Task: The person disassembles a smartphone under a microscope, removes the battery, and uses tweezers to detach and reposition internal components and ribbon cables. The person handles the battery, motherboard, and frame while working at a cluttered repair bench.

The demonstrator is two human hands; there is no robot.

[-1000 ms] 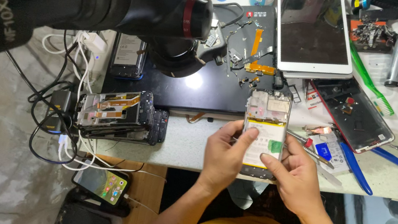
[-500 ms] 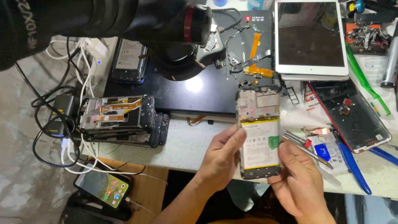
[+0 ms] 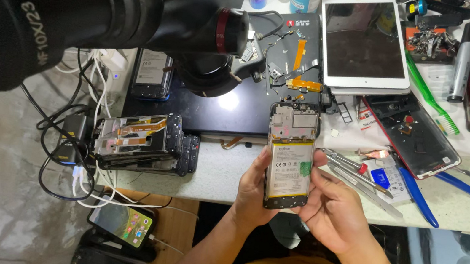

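Observation:
An opened phone (image 3: pixel 290 156) with its back off shows a pale battery with a green tab and a dark circuit board at the top. I hold it upright over the table's front edge. My left hand (image 3: pixel 251 191) grips its left side and bottom. My right hand (image 3: pixel 333 207) holds its right side, thumb resting on the battery near the green tab.
A black microscope (image 3: pixel 112 9) looms at the upper left over a dark work mat (image 3: pixel 237 111). A stack of phone frames (image 3: pixel 144 142) lies left. A white tablet (image 3: pixel 368 41), another opened phone (image 3: pixel 417 133), tweezers (image 3: pixel 355 173), blue tools (image 3: pixel 418 199) and a green brush (image 3: pixel 430 96) crowd the right. Cables and a lit phone (image 3: pixel 119 219) hang left.
The phone has shifted slightly lower and left in my hands, and my right thumb has moved onto the battery near the green tab. The view itself has shifted a little.

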